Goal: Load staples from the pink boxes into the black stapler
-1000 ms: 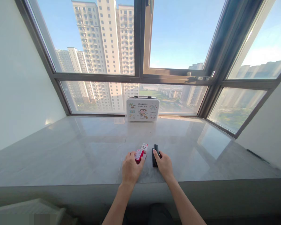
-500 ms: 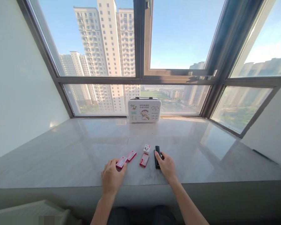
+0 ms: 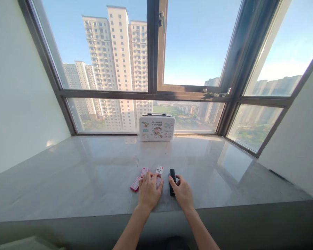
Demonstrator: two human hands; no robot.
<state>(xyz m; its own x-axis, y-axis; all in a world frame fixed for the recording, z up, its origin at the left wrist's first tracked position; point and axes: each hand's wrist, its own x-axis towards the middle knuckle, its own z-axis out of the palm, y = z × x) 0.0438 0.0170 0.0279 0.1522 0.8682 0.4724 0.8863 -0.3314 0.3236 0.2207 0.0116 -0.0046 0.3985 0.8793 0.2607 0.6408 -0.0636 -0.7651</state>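
My right hand (image 3: 183,191) rests on a small black stapler (image 3: 172,176) lying on the marble sill (image 3: 80,180), fingers curled around its near end. My left hand (image 3: 148,191) lies over a small red box, which it mostly hides, fingers stretched forward and resting flat on it. Two more red boxes lie beside it: one (image 3: 135,184) just left of the hand, another (image 3: 144,171) beyond the fingertips. A small white box (image 3: 159,169) stands between the red boxes and the stapler.
A white tin case (image 3: 157,128) with cartoon print and a handle stands upright against the window at the back of the sill. White walls close in on both sides. A window sash above is swung open.
My left hand set a red box down at the left, then moved right onto the red box next to the stapler. My right hand stayed on the stapler.
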